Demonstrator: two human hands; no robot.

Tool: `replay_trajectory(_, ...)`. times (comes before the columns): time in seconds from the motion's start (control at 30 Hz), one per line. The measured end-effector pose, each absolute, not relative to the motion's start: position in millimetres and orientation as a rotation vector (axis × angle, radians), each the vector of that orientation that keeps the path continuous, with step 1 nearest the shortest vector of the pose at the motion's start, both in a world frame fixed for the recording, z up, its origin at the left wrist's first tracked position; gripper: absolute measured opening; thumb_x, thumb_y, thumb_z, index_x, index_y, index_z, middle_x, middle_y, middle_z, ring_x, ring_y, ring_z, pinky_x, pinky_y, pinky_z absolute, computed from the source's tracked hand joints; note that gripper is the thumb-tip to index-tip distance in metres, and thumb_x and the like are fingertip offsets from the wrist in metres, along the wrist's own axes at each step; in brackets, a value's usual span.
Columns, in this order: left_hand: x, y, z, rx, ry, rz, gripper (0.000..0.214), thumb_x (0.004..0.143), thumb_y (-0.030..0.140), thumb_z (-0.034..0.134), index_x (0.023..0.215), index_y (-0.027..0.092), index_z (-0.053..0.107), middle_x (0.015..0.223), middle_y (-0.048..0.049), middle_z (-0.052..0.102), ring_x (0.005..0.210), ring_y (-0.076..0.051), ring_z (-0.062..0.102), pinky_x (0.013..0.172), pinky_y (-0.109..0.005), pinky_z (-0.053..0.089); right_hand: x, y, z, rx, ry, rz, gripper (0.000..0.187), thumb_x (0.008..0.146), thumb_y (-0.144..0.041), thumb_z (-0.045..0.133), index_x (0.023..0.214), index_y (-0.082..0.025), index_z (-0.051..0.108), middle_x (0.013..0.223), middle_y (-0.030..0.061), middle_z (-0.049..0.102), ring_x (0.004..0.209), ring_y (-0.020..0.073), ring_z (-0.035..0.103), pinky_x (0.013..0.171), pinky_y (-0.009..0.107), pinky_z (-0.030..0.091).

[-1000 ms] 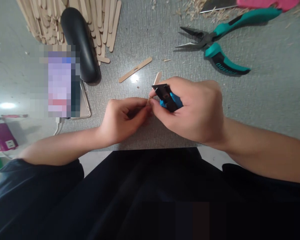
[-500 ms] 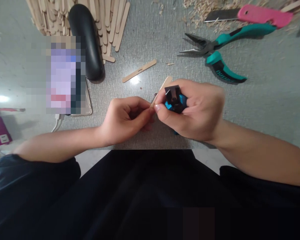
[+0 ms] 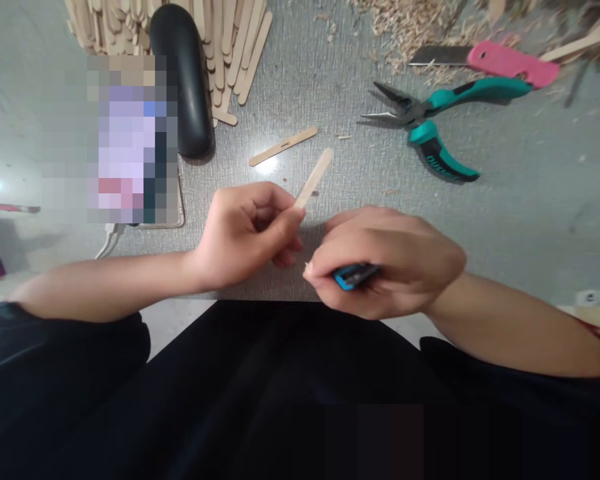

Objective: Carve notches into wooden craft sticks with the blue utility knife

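My left hand is closed, pinching the lower end of a wooden craft stick between thumb and forefinger. The stick tilts up to the right. My right hand is wrapped round a blue-and-black tool, with only one end of it showing inside the fist; its working end is hidden. A tiny pale bit shows at the right thumb tip. The two hands are apart, near the table's front edge. Beyond them lies a second craft stick with a small slot in its middle.
Green-handled needle-nose pliers lie spread at the upper right, beside a pink utility knife and wood shavings. Many craft sticks, a black oblong case and a blurred-out phone with a white cable occupy the upper left.
My right hand has come away from the stick, moving down toward me and turning with the tool. My left hand still holds the stick, which now shows more fully.
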State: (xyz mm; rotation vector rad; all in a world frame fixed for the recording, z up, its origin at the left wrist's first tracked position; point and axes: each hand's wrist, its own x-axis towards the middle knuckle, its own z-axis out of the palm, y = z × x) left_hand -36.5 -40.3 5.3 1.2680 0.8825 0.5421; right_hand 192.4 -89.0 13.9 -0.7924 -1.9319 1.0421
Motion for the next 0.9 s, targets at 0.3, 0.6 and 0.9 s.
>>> replay_trajectory(0.3,-38,-40,-3,1.429,0.899,0.640,0.024,0.110,0.032,0.083,0.092,0.019,0.077,0.069,0.0000,0.079,0.049,-0.009,0.069,0.045,-0.016,0.053,211,-83,22,-1.601,-1.679,0.495,0.027,0.103,-0.039,0.091,0.088,-0.031,0.069,0.088,0.0015,0.082,0.078,0.0245,0.076,0.075,0.044,0.059)
replay_trajectory(0.6,-39,-37,-7,1.467,0.921,0.665,0.025,0.112,0.035,0.083,0.092,0.021,0.074,0.066,0.0014,0.075,0.046,-0.008,0.061,0.042,-0.020,0.045,215,-88,16,-1.396,-2.139,0.558,0.025,0.117,-0.027,0.062,0.137,-0.025,0.077,0.117,0.0076,0.088,0.098,0.0277,0.084,0.079,0.040,0.061)
replay_trajectory(0.9,-39,-40,-11,1.513,0.972,0.702,0.024,0.115,0.033,0.079,0.094,0.021,0.075,0.068,0.0013,0.075,0.049,-0.009,0.062,0.044,-0.021,0.044,214,-83,5,-1.565,-2.337,0.539,0.054,0.126,-0.063,0.046,0.117,-0.022,0.079,0.096,0.0127,0.082,0.069,0.0240,0.061,0.062,0.040,0.026)
